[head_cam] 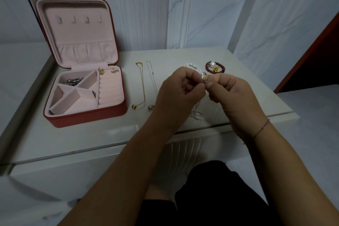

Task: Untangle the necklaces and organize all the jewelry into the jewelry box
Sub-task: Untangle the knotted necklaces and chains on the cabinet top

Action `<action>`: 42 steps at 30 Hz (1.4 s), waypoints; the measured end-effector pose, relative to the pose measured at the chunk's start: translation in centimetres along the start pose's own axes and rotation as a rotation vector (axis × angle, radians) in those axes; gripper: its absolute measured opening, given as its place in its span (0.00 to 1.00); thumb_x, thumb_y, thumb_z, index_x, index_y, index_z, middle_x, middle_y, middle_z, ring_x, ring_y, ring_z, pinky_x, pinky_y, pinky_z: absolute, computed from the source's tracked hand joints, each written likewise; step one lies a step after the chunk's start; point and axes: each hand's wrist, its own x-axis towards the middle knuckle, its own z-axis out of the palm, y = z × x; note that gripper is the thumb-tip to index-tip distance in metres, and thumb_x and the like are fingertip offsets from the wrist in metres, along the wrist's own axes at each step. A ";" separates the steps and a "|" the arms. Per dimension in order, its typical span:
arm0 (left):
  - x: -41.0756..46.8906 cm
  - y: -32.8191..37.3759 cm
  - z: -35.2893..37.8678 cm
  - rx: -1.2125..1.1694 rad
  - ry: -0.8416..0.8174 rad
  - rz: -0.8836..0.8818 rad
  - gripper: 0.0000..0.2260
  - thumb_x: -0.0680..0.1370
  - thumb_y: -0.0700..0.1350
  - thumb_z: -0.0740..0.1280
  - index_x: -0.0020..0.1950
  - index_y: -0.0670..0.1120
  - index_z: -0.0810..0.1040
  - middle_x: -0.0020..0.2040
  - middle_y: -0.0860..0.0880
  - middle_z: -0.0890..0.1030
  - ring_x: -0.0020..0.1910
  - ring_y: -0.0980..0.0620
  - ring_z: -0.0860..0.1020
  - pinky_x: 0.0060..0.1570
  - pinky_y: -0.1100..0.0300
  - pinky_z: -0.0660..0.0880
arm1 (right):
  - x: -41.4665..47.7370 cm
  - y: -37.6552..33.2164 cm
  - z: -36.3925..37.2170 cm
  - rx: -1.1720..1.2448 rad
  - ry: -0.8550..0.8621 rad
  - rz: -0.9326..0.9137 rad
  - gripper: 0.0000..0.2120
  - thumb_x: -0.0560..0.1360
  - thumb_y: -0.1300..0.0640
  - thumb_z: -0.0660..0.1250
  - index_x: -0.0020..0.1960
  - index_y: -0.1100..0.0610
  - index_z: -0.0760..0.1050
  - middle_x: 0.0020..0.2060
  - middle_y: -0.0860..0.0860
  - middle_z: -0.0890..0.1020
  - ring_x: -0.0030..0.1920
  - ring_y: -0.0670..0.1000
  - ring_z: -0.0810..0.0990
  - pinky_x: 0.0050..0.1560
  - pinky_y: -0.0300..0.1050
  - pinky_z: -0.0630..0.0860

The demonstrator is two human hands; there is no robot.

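Note:
An open red jewelry box [88,117] with pink lining sits on the left of the white table. A silver piece [73,81] lies in its back compartment, and two gold earrings [107,71] rest on its ring rolls. A gold necklace [142,86] and a thin silver necklace [153,83] lie straight beside the box. My left hand [178,93] and my right hand [233,95] pinch a tangle of silver chains [196,113] together at its top; its loose ends hang to the table. A pearl bracelet [190,65] and a red bead bracelet [214,67] lie behind my hands.
The white table [102,137] ends just in front of my hands, with a fluted cabinet front below. A red-brown panel [319,57] stands at the far right. The box lid [78,31] stands upright against the wall. My dark-clothed lap shows below.

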 end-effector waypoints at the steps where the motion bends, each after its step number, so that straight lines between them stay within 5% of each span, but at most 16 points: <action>1: 0.0 0.0 0.0 -0.025 0.002 -0.009 0.07 0.75 0.32 0.66 0.46 0.44 0.75 0.38 0.47 0.79 0.36 0.55 0.76 0.38 0.64 0.76 | 0.0 0.0 0.0 0.000 0.002 0.002 0.06 0.71 0.59 0.64 0.39 0.59 0.78 0.30 0.50 0.73 0.31 0.43 0.68 0.34 0.33 0.67; 5: -0.2 0.0 0.0 -0.016 -0.001 -0.019 0.09 0.75 0.34 0.67 0.53 0.44 0.79 0.41 0.49 0.81 0.39 0.56 0.78 0.42 0.66 0.76 | -0.1 -0.1 0.0 0.000 0.024 0.023 0.07 0.76 0.67 0.63 0.42 0.63 0.78 0.30 0.51 0.73 0.30 0.41 0.68 0.33 0.31 0.68; 11: 0.0 -0.2 -0.2 0.076 0.040 0.029 0.05 0.74 0.36 0.70 0.47 0.46 0.81 0.38 0.52 0.81 0.36 0.60 0.77 0.42 0.66 0.77 | 0.0 -0.2 -0.1 -0.004 0.052 0.010 0.11 0.75 0.69 0.63 0.38 0.56 0.76 0.31 0.52 0.73 0.30 0.41 0.68 0.32 0.31 0.68; 20: 0.0 0.4 0.3 -0.185 -0.119 -0.291 0.07 0.79 0.40 0.58 0.43 0.40 0.73 0.42 0.42 0.72 0.41 0.51 0.70 0.42 0.59 0.72 | -0.2 -0.1 0.4 -0.043 0.004 -0.017 0.05 0.75 0.65 0.64 0.41 0.60 0.77 0.33 0.54 0.75 0.31 0.41 0.71 0.35 0.30 0.70; 25: -0.2 0.4 0.4 -0.258 -0.129 -0.388 0.10 0.81 0.42 0.55 0.47 0.41 0.74 0.46 0.41 0.72 0.44 0.49 0.70 0.47 0.55 0.72 | -0.2 -0.3 0.5 -0.059 0.005 -0.002 0.06 0.76 0.69 0.62 0.44 0.66 0.77 0.36 0.67 0.76 0.34 0.46 0.73 0.36 0.31 0.72; 30: 0.0 0.2 0.0 -0.209 -0.084 -0.414 0.11 0.81 0.40 0.56 0.40 0.43 0.71 0.37 0.46 0.71 0.39 0.51 0.69 0.47 0.55 0.71 | -0.1 -0.2 0.4 -0.047 0.013 -0.001 0.06 0.73 0.63 0.64 0.38 0.56 0.76 0.29 0.48 0.73 0.31 0.42 0.68 0.34 0.31 0.68; 36: 0.1 0.3 -0.1 -0.284 -0.105 -0.385 0.09 0.81 0.41 0.57 0.43 0.43 0.74 0.40 0.47 0.72 0.41 0.52 0.71 0.48 0.55 0.73 | -0.3 -0.3 0.5 -0.004 -0.010 0.017 0.08 0.76 0.67 0.64 0.42 0.57 0.78 0.33 0.49 0.78 0.31 0.40 0.74 0.37 0.30 0.72; 42: 0.1 -0.3 -0.3 -0.061 -0.076 -0.268 0.10 0.81 0.41 0.58 0.42 0.45 0.75 0.36 0.47 0.71 0.39 0.50 0.70 0.45 0.53 0.72 | -0.2 -0.2 0.0 -0.076 0.002 -0.042 0.06 0.73 0.65 0.69 0.44 0.54 0.80 0.35 0.52 0.81 0.35 0.45 0.77 0.41 0.34 0.76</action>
